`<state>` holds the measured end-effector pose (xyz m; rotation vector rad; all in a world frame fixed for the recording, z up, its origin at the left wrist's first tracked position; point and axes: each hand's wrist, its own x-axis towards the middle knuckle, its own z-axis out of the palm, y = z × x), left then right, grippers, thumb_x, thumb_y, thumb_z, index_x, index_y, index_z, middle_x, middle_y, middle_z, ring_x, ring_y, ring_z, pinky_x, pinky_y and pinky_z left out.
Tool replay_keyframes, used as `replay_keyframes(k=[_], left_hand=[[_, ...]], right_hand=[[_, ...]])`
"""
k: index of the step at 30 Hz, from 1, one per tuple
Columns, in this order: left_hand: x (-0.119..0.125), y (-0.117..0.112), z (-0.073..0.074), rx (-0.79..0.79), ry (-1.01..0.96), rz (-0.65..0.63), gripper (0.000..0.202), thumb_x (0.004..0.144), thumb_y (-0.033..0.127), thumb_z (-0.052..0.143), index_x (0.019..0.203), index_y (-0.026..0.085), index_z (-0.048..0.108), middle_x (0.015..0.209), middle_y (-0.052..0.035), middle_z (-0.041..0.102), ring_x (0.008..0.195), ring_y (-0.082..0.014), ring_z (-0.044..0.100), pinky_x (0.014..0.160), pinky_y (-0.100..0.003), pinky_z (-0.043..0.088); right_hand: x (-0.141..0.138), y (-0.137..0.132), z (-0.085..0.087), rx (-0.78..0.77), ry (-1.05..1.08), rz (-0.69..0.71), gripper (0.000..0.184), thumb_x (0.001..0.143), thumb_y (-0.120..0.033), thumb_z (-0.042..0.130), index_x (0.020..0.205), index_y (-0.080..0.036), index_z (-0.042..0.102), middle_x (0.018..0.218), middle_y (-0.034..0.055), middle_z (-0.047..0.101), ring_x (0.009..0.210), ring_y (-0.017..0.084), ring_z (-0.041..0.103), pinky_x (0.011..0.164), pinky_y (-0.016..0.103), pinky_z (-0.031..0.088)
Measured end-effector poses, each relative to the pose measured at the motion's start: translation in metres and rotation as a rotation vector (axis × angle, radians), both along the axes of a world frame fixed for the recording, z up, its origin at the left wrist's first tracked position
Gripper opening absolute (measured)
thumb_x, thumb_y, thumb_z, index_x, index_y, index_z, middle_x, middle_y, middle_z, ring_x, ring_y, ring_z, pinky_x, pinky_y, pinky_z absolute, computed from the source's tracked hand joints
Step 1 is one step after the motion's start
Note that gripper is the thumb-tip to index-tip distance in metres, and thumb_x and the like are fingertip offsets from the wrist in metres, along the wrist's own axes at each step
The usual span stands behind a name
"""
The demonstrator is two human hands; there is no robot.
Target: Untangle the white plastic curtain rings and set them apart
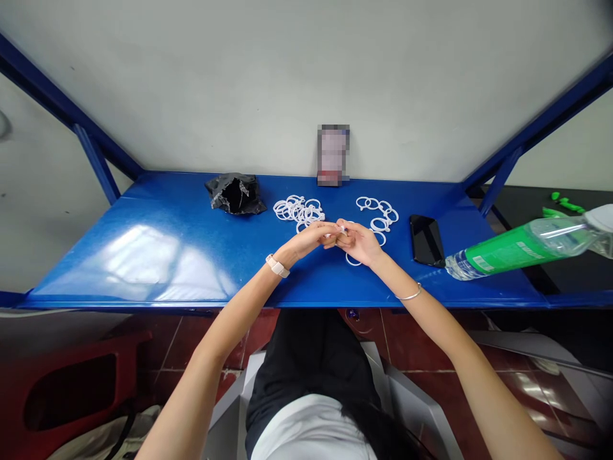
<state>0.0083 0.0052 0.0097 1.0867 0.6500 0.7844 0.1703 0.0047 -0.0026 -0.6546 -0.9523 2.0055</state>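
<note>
My left hand (pixel 311 238) and my right hand (pixel 360 243) meet above the middle of the blue table (pixel 158 255), fingers pinched together on a small white ring (pixel 341 231) held between them. A heap of white plastic rings (pixel 297 209) lies just beyond my left hand. A second, looser group of white rings (pixel 378 214) lies beyond and beside my right hand, one ring (pixel 353 260) partly under that wrist. The left wrist wears a pale watch, the right a thin bracelet.
A crumpled black bag (pixel 235 193) sits at the back left. A black phone (pixel 426 239) lies flat to the right. A clear bottle with a green label (pixel 522 246) lies on its side at the right edge. A blurred small card (pixel 332 155) stands against the wall.
</note>
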Motion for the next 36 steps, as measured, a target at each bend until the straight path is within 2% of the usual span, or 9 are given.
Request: replay_keyframes(k=[3,7,13,17,21,23,28,32,36], left_hand=[[0.0,0.001,0.001,0.01,-0.018,-0.056,0.046,0.081,0.034,0.07,0.052,0.018,0.038,0.051,0.0059,0.026,0.048,-0.0065,0.028,0.049,-0.026,0.025],[0.0,0.002,0.003,-0.087,-0.099,0.005,0.049,0.087,0.034,0.062,0.054,0.019,0.029,0.054,0.0059,0.022,0.047,-0.006,0.023,0.047,-0.024,0.027],[-0.002,0.003,0.005,0.024,-0.035,0.094,0.04,0.089,0.033,0.056,0.057,0.019,0.037,0.057,0.0033,0.03,0.055,-0.0093,0.035,0.06,-0.026,0.039],[-0.007,0.004,0.003,0.299,0.296,0.253,0.03,0.09,0.028,0.048,0.062,0.018,0.046,0.063,0.0008,0.046,0.062,-0.012,0.046,0.066,-0.027,0.04],[-0.015,0.009,-0.001,0.678,0.761,0.469,0.024,0.094,0.025,0.043,0.072,0.018,0.05,0.066,-0.0011,0.052,0.064,-0.0152,0.048,0.067,-0.03,0.038],[-0.019,0.012,-0.005,0.84,0.962,0.541,0.022,0.095,0.019,0.042,0.074,0.019,0.049,0.068,-0.0035,0.053,0.07,-0.0187,0.05,0.073,-0.033,0.04],[-0.022,0.016,-0.013,0.995,1.309,0.59,0.016,0.093,0.014,0.043,0.088,0.015,0.058,0.09,-0.0141,0.06,0.097,-0.0297,0.055,0.086,-0.041,0.044],[-0.021,0.013,-0.01,1.01,1.368,0.565,0.018,0.095,0.014,0.043,0.101,0.013,0.06,0.107,-0.0176,0.059,0.107,-0.0321,0.054,0.087,-0.042,0.046],[-0.018,0.011,-0.008,1.056,1.29,0.508,0.02,0.094,0.015,0.045,0.109,0.013,0.059,0.114,-0.017,0.057,0.109,-0.0308,0.053,0.088,-0.042,0.047]], right_hand=[[0.0,0.001,-0.001,-0.002,-0.01,0.008,0.03,0.087,-0.029,0.06,0.064,-0.022,0.041,0.048,-0.01,0.016,0.044,0.009,0.014,0.045,0.021,0.028],[0.002,0.001,0.002,-0.035,-0.022,0.004,0.028,0.09,-0.037,0.053,0.068,-0.023,0.044,0.047,-0.01,0.014,0.043,0.01,0.017,0.048,0.023,0.032],[0.005,0.003,0.007,0.056,-0.128,-0.13,0.02,0.083,-0.043,0.053,0.08,-0.024,0.053,0.057,-0.0046,0.044,0.058,0.015,0.048,0.067,0.031,0.047],[0.01,0.007,0.003,0.3,-0.506,-0.321,0.018,0.079,-0.039,0.058,0.088,-0.023,0.058,0.087,0.0028,0.064,0.086,0.019,0.063,0.082,0.035,0.049],[0.024,0.012,-0.001,0.754,-1.098,-0.516,0.015,0.085,-0.03,0.051,0.093,-0.021,0.06,0.104,0.0095,0.067,0.099,0.026,0.063,0.091,0.043,0.047],[0.031,0.012,-0.004,0.888,-1.404,-0.545,0.018,0.087,-0.027,0.049,0.099,-0.019,0.06,0.111,0.0139,0.066,0.106,0.031,0.06,0.094,0.048,0.044],[0.039,0.011,-0.01,0.902,-1.835,-0.358,0.023,0.093,-0.032,0.051,0.104,-0.016,0.062,0.108,0.0183,0.068,0.107,0.038,0.057,0.09,0.052,0.041],[0.036,0.01,-0.011,0.88,-1.882,-0.261,0.018,0.094,-0.023,0.047,0.097,-0.017,0.063,0.103,0.0149,0.07,0.103,0.034,0.059,0.089,0.048,0.039],[0.035,0.012,-0.011,0.939,-1.807,-0.264,0.019,0.092,-0.018,0.044,0.09,-0.018,0.063,0.096,0.0122,0.069,0.096,0.03,0.061,0.086,0.045,0.039]])
